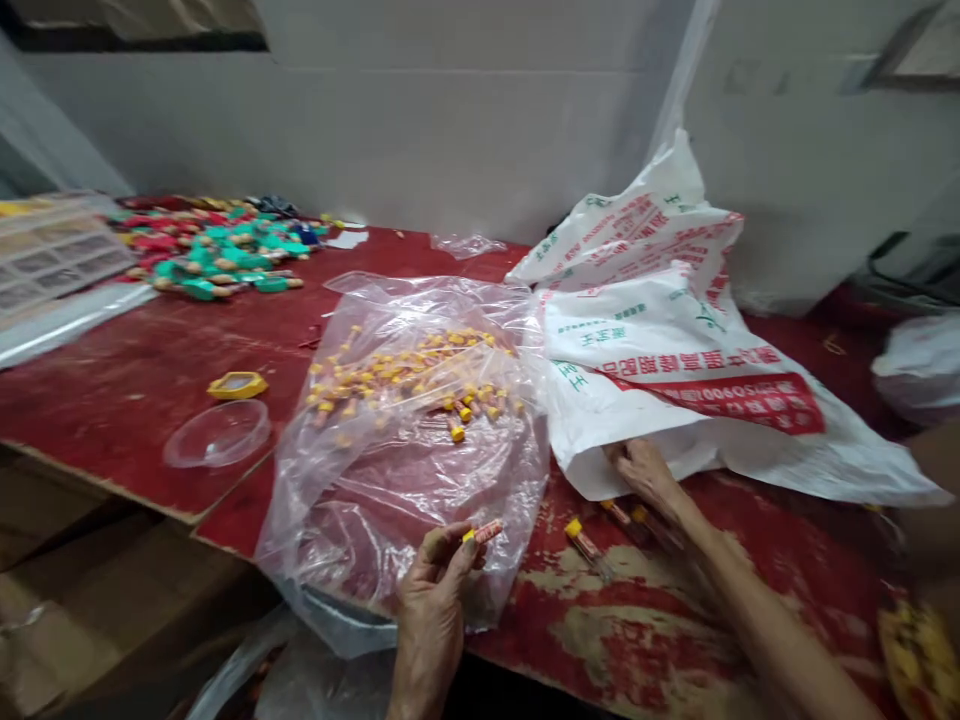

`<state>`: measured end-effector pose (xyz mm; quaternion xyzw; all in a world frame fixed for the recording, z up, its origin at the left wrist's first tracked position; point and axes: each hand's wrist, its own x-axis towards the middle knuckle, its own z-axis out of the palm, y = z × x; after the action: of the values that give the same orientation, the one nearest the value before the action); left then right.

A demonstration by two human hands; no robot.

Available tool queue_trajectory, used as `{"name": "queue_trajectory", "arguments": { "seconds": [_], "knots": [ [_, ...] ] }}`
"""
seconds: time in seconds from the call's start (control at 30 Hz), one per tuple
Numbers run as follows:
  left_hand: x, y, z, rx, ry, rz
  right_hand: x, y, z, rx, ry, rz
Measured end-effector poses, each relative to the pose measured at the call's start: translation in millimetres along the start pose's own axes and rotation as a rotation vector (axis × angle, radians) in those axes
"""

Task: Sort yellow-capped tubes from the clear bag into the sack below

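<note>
My left hand (pixel 439 580) is at the near edge of the table and pinches a small tube with a yellow cap (pixel 484 533) over the mouth of a clear plastic bag (pixel 390 480). Inside that bag lie several more yellow-capped tubes (pixel 416 375). My right hand (pixel 646 475) reaches under the edge of a white printed sack (pixel 675 340), fingers curled; what they hold is hidden. Three loose tubes (pixel 585 545) lie on the red table (pixel 112 380) just below that hand.
A clear round lid (pixel 217 433) and a yellow cap (pixel 237 385) lie left of the bag. Green and red items (pixel 217 250) are heaped at the back left beside a compartment box (pixel 52 255). Cardboard boxes (pixel 90 600) stand below the table's left edge.
</note>
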<state>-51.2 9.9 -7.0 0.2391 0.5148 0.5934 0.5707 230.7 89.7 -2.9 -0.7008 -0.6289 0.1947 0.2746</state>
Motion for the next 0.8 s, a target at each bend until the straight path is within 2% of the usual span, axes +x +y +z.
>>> {"name": "queue_trajectory", "arguments": {
  "seconds": [0.1,0.23,0.37,0.47,0.57,0.7,0.8],
  "knots": [
    [-10,-6,13.0,0.004,-0.082,-0.051,-54,7,-19,0.239,-0.068,0.051],
    [-27,-16,30.2,-0.009,-0.196,-0.126,-113,-8,-23,0.589,-0.129,0.085],
    [-45,-22,40.4,0.017,-0.305,-0.15,-139,-25,-10,1.004,-0.088,0.09],
    [-56,-25,43.7,0.031,-0.343,-0.161,-148,-32,1,1.231,0.031,0.084],
    [-65,-28,46.2,0.031,-0.349,-0.151,-156,-36,9,1.231,0.094,0.083],
    [-72,-33,47.8,0.048,-0.343,-0.118,-165,-43,13,1.049,-0.022,0.083],
    [-75,-38,45.7,0.091,-0.334,-0.093,-169,-43,16,0.884,-0.051,0.027]
  ]
}}
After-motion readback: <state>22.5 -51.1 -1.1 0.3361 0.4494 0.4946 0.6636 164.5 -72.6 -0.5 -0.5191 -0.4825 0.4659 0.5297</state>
